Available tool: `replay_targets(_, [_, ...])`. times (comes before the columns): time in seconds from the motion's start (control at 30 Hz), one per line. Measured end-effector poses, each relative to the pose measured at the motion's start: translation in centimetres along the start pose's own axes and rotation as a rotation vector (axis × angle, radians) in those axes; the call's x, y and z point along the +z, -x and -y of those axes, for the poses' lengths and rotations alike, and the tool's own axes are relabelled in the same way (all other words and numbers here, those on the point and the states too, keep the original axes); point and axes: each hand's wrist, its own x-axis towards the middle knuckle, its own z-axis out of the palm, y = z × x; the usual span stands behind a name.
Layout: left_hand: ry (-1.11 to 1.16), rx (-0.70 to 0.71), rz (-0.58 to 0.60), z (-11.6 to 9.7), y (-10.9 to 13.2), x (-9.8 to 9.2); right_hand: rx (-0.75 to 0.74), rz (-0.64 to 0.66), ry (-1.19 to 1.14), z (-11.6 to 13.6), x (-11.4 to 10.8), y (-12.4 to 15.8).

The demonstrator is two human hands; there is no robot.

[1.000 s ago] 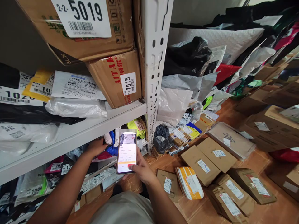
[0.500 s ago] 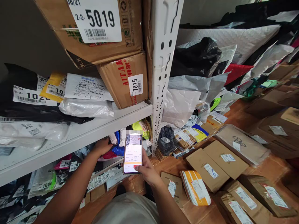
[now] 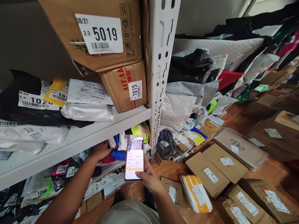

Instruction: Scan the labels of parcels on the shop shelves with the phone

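My right hand (image 3: pixel 148 179) holds a smartphone (image 3: pixel 135 166) upright over the lower shelf, with its thumb on a red button at the bottom of the lit screen. A parcel label shows at the top of that screen. My left hand (image 3: pixel 102 151) reaches in under the upper shelf, its fingers closed at the edge of a white parcel bag (image 3: pixel 112 142); the fingertips are partly hidden. Beside it lie a blue plastic parcel (image 3: pixel 118 154) and a bright yellow-green parcel (image 3: pixel 141 132). A dark pink bag (image 3: pixel 105 160) sits below the left hand.
Above my hands runs the white upper shelf (image 3: pixel 77 141), bearing bagged parcels and two stacked cardboard boxes (image 3: pixel 100 34). A perforated metal post (image 3: pixel 161 71) stands to the right. Cardboard parcels (image 3: pixel 207 174) and an orange-and-white parcel (image 3: pixel 195 193) lie on the floor.
The view has tilted slightly upward, so most things sit lower in the picture. The phone stays in my right hand, thumb near the same button; my left hand keeps its place by the parcels.
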Motion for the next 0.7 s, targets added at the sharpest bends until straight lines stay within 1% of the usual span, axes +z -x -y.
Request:
replay_targets(0.1, [-0.007, 0.005, -0.013, -0.1, 0.1, 0.1, -0.030, -0.014, 0.004, 0.2, -0.1, 0.4])
replay_targets(0.27, [-0.026, 0.015, -0.031, 0.3, -0.3, 0.9, -0.066, -0.054, 0.012, 0.9, -0.1, 0.5])
replay_targets(0.4, [-0.035, 0.013, -0.045, 0.6, -0.6, 1.4, -0.089, -0.041, 0.011, 1.2, -0.2, 0.5])
replay_targets(0.57, [-0.019, 0.033, -0.061, 0.8, -0.8, 1.6, -0.100, -0.072, 0.002, 1.6, -0.1, 0.8])
replay_targets(0.7, [-0.016, 0.049, -0.063, 0.8, -1.0, 1.9, -0.109, -0.063, -0.025, 1.9, 0.1, 0.9])
